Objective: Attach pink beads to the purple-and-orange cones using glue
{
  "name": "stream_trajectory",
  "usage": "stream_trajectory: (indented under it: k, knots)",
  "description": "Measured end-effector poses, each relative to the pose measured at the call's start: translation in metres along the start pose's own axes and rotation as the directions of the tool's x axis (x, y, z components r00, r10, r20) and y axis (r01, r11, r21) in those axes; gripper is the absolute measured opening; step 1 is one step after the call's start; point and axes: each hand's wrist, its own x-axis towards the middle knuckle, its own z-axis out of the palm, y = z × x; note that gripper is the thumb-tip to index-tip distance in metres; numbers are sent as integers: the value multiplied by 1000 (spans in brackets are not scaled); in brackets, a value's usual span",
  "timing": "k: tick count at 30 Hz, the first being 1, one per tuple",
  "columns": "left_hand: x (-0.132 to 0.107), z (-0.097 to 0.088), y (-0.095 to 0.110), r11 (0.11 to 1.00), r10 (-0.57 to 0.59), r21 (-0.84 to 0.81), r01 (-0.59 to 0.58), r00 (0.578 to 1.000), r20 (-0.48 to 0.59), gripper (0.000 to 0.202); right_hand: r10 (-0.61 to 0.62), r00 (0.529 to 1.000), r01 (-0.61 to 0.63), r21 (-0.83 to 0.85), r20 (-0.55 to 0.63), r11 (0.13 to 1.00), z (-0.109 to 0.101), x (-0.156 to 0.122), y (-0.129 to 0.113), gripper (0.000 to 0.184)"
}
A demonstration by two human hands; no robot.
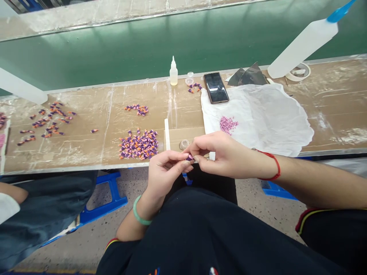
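Note:
My left hand (166,170) and my right hand (220,152) meet at the near edge of the workbench (86,114), fingers pinched together on one small purple piece (189,157). A jade bangle sits on my left wrist and a red string on my right. Just beyond my left hand lies a pile of purple and orange pieces (139,144). A small clear cap (184,144) and a white stick (166,133) rest right behind my fingers. A little heap of pink beads (228,124) lies on a white cloth (266,122) past my right hand.
A small glue bottle (173,71), a clear cup (189,78) and a black phone (216,87) stand at the back. A large white squeeze bottle (304,46) leans at the far right by a tape roll (299,71). More pieces (47,122) lie scattered left. Another person's leg (43,214) is lower left.

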Motion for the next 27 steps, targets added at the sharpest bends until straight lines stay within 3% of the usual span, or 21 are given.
stream_trajectory:
  k: [10, 15, 18, 20, 23, 25, 27]
  knots:
    - [1, -1, 4, 987, -40, 159, 32, 998, 46, 19, 18, 1000, -17, 39, -20, 999, -5, -8, 5, 11]
    - [1, 0, 7, 965, -58, 260, 46, 997, 41, 19, 209, 969, -195, 110, -131, 975, -22, -25, 16, 6]
    - [7, -7, 4, 927, -32, 374, 13, 999, 43, 14, 325, 923, -298, 156, -203, 942, -28, -39, 29, 16]
    - [15, -21, 1, 848, 24, 528, -54, 998, 63, 10, 400, 878, -360, 189, -263, 914, -30, -50, 40, 21]
    - [32, -55, 0, 589, 112, 796, -141, 989, 92, 7, 513, 788, -453, 243, -341, 858, -30, -66, 61, 27]
    - [43, -81, 3, 412, 108, 902, -131, 990, 94, 9, 574, 739, -503, 279, -351, 818, -28, -75, 76, 31]
    - [56, -104, 9, 299, 68, 950, -88, 995, 70, 10, 628, 698, -543, 318, -343, 777, -26, -83, 89, 34]
